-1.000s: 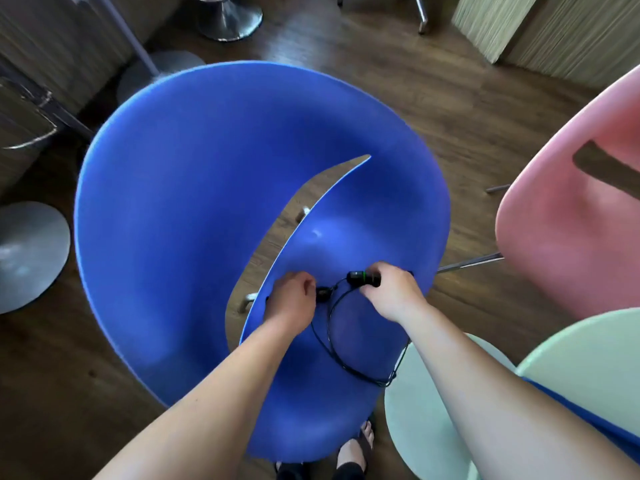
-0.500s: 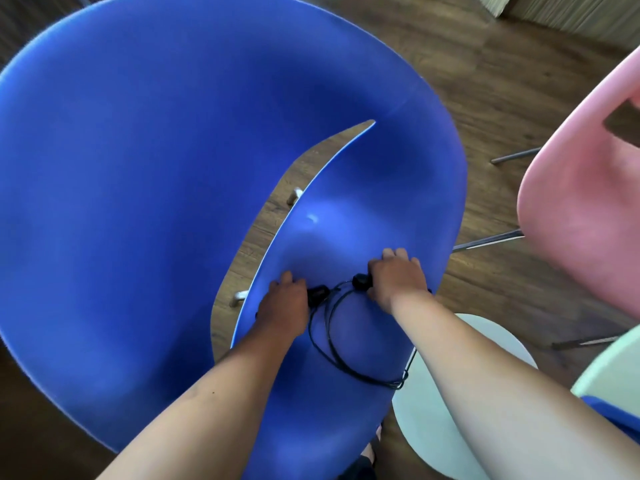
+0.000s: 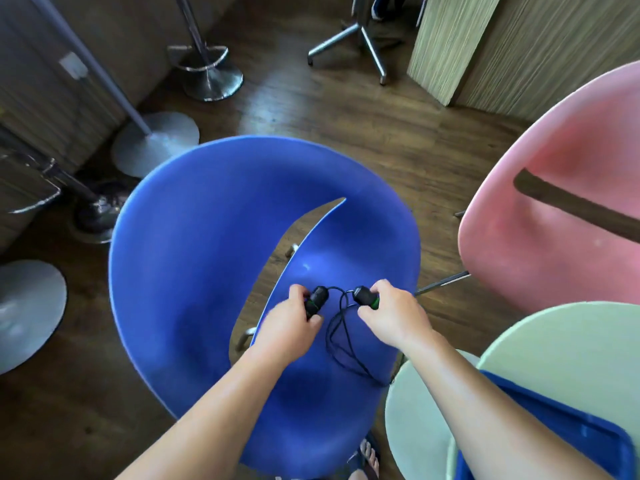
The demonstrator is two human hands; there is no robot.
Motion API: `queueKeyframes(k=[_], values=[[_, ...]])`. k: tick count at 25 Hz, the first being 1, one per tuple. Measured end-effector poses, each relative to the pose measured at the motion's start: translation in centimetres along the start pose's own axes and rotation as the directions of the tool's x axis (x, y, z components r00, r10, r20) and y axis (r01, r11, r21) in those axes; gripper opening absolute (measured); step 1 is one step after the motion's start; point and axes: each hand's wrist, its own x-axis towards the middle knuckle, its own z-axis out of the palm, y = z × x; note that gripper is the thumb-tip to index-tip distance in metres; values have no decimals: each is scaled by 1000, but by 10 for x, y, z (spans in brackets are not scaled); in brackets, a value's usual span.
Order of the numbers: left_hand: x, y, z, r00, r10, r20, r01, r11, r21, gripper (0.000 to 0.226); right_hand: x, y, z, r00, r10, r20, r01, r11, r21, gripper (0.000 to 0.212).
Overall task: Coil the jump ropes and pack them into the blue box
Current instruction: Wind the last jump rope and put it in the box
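Early stage. Left hand [image 3: 289, 323] curls round one black handle [image 3: 317, 301], right hand [image 3: 394, 318] round other handle [image 3: 365, 296]. Both handles held close together over blue chair [image 3: 194, 271]. Rope [image 3: 341, 336] hangs between hands in loose, uneven loops, with tail trailing across seat toward its right edge. No tidy coil yet. Blue box [image 3: 561, 424] at lower right, well apart from rope, only corner showing, contents hidden. No other ropes in sight. Left to do, by my reading: finish coil, carry it to box, put it in.
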Motion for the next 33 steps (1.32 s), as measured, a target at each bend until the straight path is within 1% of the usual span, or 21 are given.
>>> queueKeyframes(k=[1, 2, 4, 5, 6, 9, 10, 13, 15, 17, 19, 21, 22, 23, 25, 26, 27, 29, 30, 31, 33], values=[[-18, 11, -9, 999, -25, 22, 28, 994, -109, 32, -18, -2, -9, 999, 32, 28, -36, 990, 139, 17], [-36, 23, -18, 998, -45, 42, 54, 970, -235, 27, -37, -4, -16, 994, 68, 85, -93, 938, 333, 16], [-79, 47, -32, 995, -72, 63, 93, 882, -461, 23, -78, -9, -25, 974, 82, 211, -206, 707, 676, 17], [-100, 57, -36, 995, -73, 64, 96, 827, -555, 26, -99, -11, -30, 969, 59, 241, -227, 601, 766, 19], [-118, 63, -37, 996, -64, 67, 92, 762, -640, 30, -118, -15, -33, 967, 42, 252, -235, 528, 816, 21], [-166, 74, -38, 997, -18, 74, 71, 580, -811, 36, -166, -24, -33, 974, 45, 221, -223, 357, 907, 35], [-183, 76, -39, 998, -3, 66, 57, 554, -831, 37, -180, -27, -31, 980, 63, 187, -197, 356, 914, 38], [-226, 75, -37, 997, 23, 68, 48, 486, -873, 40, -219, -38, -23, 989, 127, 70, -118, 427, 897, 53], [-248, 67, -34, 999, 2, 54, 47, 476, -878, 38, -247, -44, -18, 992, 127, 27, -80, 433, 898, 56], [-269, 57, -36, 999, 7, 51, 42, 460, -887, 25, -281, -49, -19, 996, 90, -12, -24, 394, 919, 53], [-284, 52, -40, 993, 107, 41, -12, 455, -891, 22, -308, -46, -22, 1000, 5, -14, 12, 300, 954, 42], [-305, 43, -48, 970, 241, 15, -106, 483, -869, 18, -345, -43, -27, 998, -55, -13, 25, 220, 975, 34], [-311, 37, -50, 958, 285, -16, -165, 507, -846, 18, -361, -41, -29, 998, -67, -14, 27, 198, 980, 33], [-314, 31, -52, 939, 338, -60, -245, 539, -806, 26, -377, -37, -30, 997, -70, -18, 31, 204, 978, 36], [-314, 26, -59, 865, 484, -133, -435, 591, -680, 52, -409, -30, -35, 996, -91, -26, 47, 235, 971, 43], [-313, 28, -64, 795, 591, -141, -545, 592, -594, 64, -423, -26, -37, 993, -114, -27, 53, 232, 971, 45], [-313, 32, -69, 707, 697, -125, -652, 573, -497, 74, -437, -22, -39, 989, -145, -24, 56, 221, 974, 45], [-317, 46, -77, 513, 857, -52, -828, 478, -293, 85, -461, -12, -42, 978, -209, -2, 47, 211, 976, 46], [-323, 55, -78, 431, 903, -3, -880, 419, -223, 83, -472, -4, -43, 974, -228, 5, 43, 208, 977, 45], [-331, 64, -79, 383, 922, 62, -901, 388, -196, 76, -481, 5, -44, 971, -241, 10, 43, 212, 976, 45], [-353, 80, -75, 376, 899, 225, -868, 426, -255, 55, -499, 26, -45, 969, -249, 4, 54, 226, 973, 44]])
